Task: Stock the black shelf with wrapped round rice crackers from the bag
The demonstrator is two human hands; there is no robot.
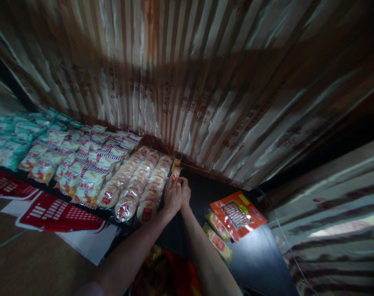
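Note:
My left hand and my right hand are close together at the right end of a shelf display. Their fingers are bent round the near end of a small yellow-orange snack packet, partly hidden by them. Just behind it another similar packet shows. To the left of my hands, clear-wrapped round pastries with red labels stand in several rows, stacked on edge. On the right lie two yellow packets of a like colour, beside a flat orange bag with a picture of sausage-like sticks.
Striped snack bags and green-and-white bags fill the shelf's left part. Red baskets and white sheets are below its front edge. Corrugated sheeting rises behind. The black shelf surface reaches right, with a thin wire beyond.

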